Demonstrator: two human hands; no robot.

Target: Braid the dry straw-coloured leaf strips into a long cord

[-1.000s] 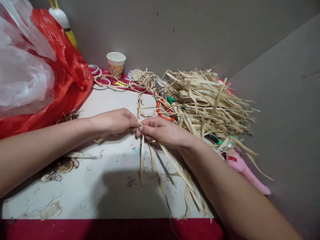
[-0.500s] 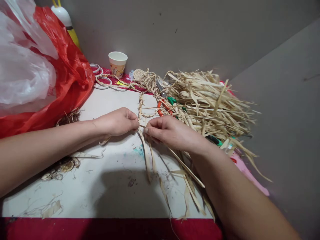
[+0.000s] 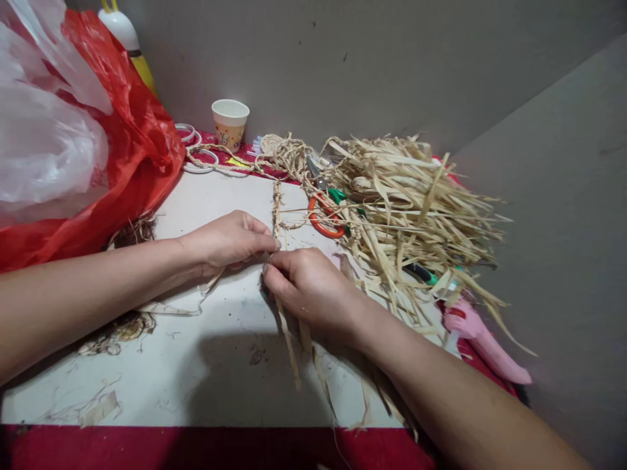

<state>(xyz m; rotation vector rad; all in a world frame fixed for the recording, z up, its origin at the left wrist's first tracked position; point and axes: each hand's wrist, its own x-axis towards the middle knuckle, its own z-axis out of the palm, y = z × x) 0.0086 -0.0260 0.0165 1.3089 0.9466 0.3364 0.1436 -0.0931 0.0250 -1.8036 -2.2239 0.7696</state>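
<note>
A braided straw cord runs down the white board toward my fingers. My left hand pinches the lower end of this braid between thumb and fingers. Close beside it on the right, my right hand is closed on a straw strand at the braid's end; the fingertips hide most of the hold. Loose flat straw strips hang below my right hand onto the board.
Behind my hands lie orange-handled scissors and a big bundle of dry straw. A paper cup stands at the back. Red and white plastic bags fill the left; a pink glue gun lies right.
My right hand has moved down and slightly left, nearer the body, along the strands. The left hand has shifted slightly right. More of the scissors' orange handle and the pink glue gun now shows.
</note>
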